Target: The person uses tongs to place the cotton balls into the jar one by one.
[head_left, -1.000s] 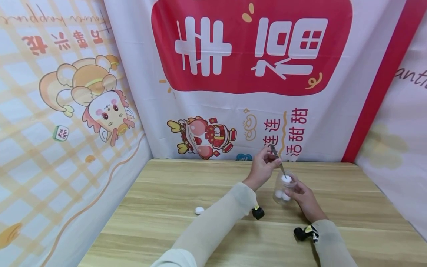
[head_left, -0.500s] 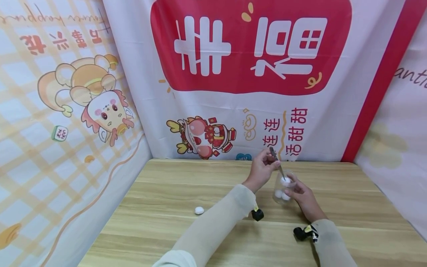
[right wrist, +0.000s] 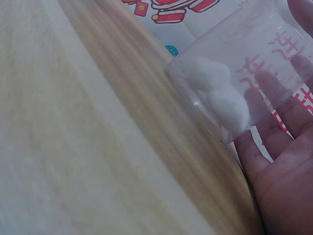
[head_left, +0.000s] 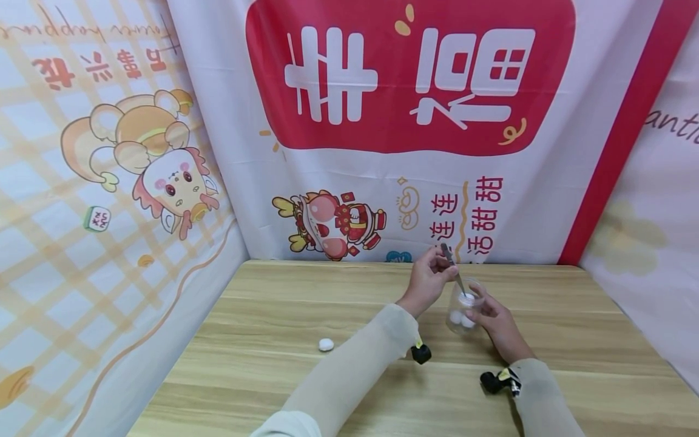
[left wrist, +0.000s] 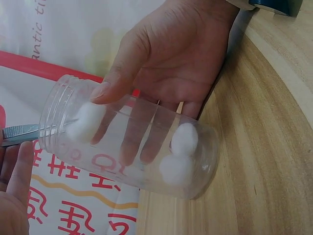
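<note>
My left hand (head_left: 427, 280) pinches a pair of metal tweezers (head_left: 460, 283), which point down through the mouth of a clear screw-neck jar (left wrist: 132, 169). At their tips is a white cotton ball (left wrist: 87, 121), inside the jar just below its neck. Two more cotton balls (left wrist: 177, 170) lie together at the jar's bottom, also visible in the right wrist view. My right hand (head_left: 502, 325) grips the jar from the right, thumb on the near side and fingers behind it. Another cotton ball (head_left: 326, 345) lies on the table, left of the left forearm.
The wood-grain table (head_left: 262, 303) reaches back to a printed cloth (head_left: 349, 164) hanging behind it. Similar cloths hang at the left and right sides. Black wrist cameras (head_left: 422, 352) sit on both forearms.
The tweezers and the cotton ball at their tips have sunk slightly deeper into the jar, my left hand lowering a little with them. My right hand and the jar stay in place.
</note>
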Available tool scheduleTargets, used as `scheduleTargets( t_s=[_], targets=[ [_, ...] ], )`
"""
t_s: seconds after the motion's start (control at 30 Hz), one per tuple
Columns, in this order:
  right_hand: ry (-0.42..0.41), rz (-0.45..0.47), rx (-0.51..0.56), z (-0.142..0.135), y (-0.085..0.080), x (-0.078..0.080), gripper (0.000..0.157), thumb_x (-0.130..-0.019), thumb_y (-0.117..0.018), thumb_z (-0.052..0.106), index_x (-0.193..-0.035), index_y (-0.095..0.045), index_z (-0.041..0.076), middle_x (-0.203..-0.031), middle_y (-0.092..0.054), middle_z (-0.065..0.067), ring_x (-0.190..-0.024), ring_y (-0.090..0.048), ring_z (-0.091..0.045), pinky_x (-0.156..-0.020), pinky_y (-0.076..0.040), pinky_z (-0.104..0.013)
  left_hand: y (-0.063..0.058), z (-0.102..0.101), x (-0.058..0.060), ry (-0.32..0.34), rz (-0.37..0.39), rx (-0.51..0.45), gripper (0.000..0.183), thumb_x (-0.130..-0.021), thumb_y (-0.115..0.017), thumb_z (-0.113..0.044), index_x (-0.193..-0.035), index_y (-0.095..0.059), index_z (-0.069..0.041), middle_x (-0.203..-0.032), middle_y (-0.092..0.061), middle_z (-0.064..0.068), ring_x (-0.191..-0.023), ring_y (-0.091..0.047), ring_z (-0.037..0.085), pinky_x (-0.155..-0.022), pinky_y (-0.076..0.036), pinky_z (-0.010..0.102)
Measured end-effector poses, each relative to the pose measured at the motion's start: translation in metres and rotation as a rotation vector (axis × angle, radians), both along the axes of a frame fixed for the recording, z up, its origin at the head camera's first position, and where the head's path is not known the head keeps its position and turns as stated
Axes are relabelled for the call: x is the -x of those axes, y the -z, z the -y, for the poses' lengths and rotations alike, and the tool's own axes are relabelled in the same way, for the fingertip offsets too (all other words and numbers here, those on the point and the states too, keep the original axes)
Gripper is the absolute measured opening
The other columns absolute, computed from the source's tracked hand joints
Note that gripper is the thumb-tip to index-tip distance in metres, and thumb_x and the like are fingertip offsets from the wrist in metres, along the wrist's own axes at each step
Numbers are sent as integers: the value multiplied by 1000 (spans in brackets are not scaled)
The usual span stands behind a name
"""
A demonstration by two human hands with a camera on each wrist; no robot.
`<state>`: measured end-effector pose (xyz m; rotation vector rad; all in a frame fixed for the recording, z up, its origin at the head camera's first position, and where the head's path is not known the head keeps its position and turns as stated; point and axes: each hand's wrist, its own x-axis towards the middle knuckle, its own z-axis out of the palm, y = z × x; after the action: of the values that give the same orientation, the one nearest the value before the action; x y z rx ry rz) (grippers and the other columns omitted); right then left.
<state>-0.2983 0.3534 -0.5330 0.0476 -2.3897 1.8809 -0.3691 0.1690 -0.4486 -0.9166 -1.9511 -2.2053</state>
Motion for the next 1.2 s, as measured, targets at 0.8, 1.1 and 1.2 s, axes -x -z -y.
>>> scheduleTargets(
  t_s=[0.8, 1.1, 1.2],
  targets=[
    [-4, 0, -1, 0, -2, 0, 75, -90, -70, 37, -153, -32, 18, -147, -41, -14, -125, -45, -22, -95, -40, -21, 1, -3, -1, 12, 1, -28, 22, -89, -68, 1, -106, -62, -12, -94, -65, 10, -82, -64, 11, -74, -59, 31],
    [-18, 23, 27, 0, -3, -2, 77, -91, -70, 36, -154, -30, 19, -152, -36, -11, -133, -38, -30, -100, -37, -29, 1, 0, -2, 25, -16, -35, 22, -90, -68, -1, -110, -62, -9, -94, -65, 11, -82, -65, 12, -74, -59, 32],
    [-20, 21, 32, 0, -4, -2, 76, -91, -69, 36, -154, -29, 19, -153, -35, -11, -134, -37, -31, -104, -35, -37, 0, 1, -3, 22, -13, -35, 23, -90, -68, -1, -111, -61, -9, -94, -65, 10, -82, -64, 12, -75, -59, 32]
  ],
)
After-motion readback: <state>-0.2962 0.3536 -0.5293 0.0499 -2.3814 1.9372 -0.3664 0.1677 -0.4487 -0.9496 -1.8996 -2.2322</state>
